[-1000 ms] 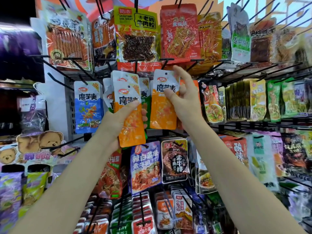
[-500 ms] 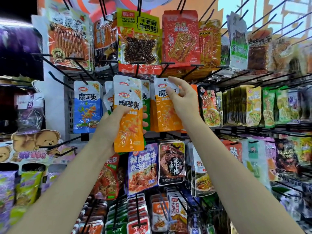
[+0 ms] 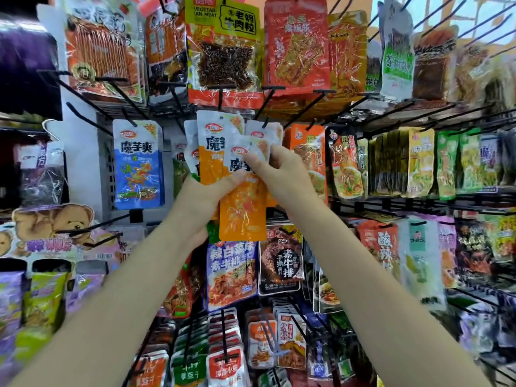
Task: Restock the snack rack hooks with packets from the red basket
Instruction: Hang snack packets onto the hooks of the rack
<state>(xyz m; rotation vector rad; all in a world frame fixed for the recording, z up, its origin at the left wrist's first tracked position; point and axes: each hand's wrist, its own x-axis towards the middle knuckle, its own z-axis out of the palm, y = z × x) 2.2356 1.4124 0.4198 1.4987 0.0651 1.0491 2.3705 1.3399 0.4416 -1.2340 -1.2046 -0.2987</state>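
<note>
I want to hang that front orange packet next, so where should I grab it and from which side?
Pinch the orange packet at its white top strip, from the front right, where the right hand already meets it. The flat pouch hangs upright, and the left hand holds its left edge along with the others.

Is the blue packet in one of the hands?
No, the blue packet hangs alone on its hook, left of both hands; the left hand and right hand hold orange packets.
</note>
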